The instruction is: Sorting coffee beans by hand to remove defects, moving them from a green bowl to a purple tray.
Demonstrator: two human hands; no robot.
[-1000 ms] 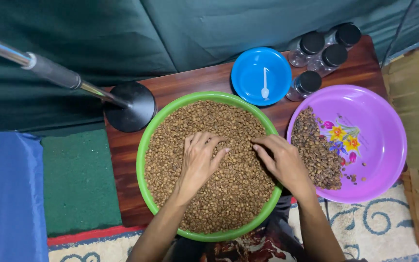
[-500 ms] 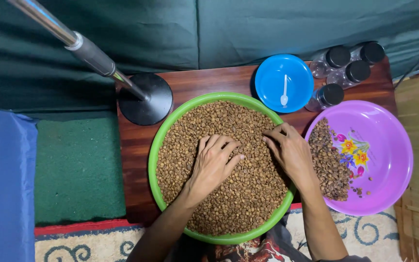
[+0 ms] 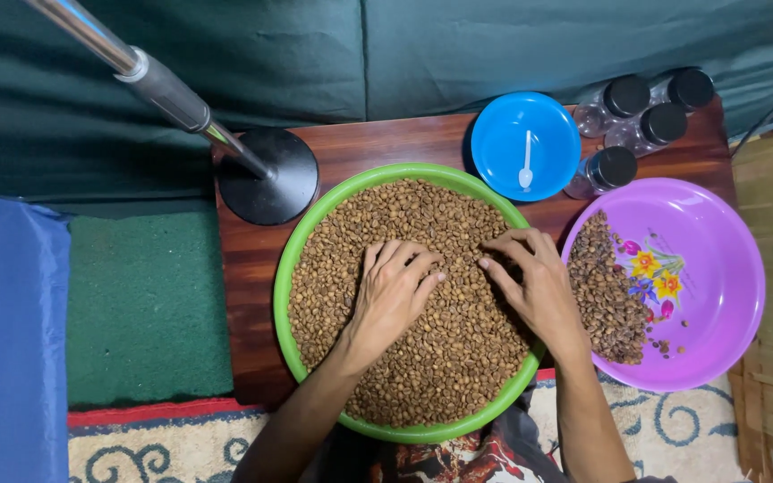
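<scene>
At centre, on the wooden table (image 3: 386, 148): brown beans (image 3: 404, 304) heaped in green basin (image 3: 281, 295), left hand (image 3: 391, 295) flat on them, fingers together; right hand (image 3: 539, 286) at 3 o'clock, fingers spread, holding nothing. Could spill beans over the rim toward the purple basin (image 3: 717, 268) through a hard sweep.

My left hand (image 3: 393, 297) lies flat on the coffee beans (image 3: 413, 304), so I cannot see its palm or the beans under it. My right hand (image 3: 537, 284) covers more beans and part of the green basin's (image 3: 286, 268) right rim; whether its curled fingertips pinch a bean is too small to tell. Both forearms run off the bottom edge. The metal stand pole (image 3: 127, 63) is cut off at the top left. What the four black-capped clear jars (image 3: 624, 121) contain I cannot make out. The blue cloth (image 3: 6, 340) leaves the left edge.
</scene>
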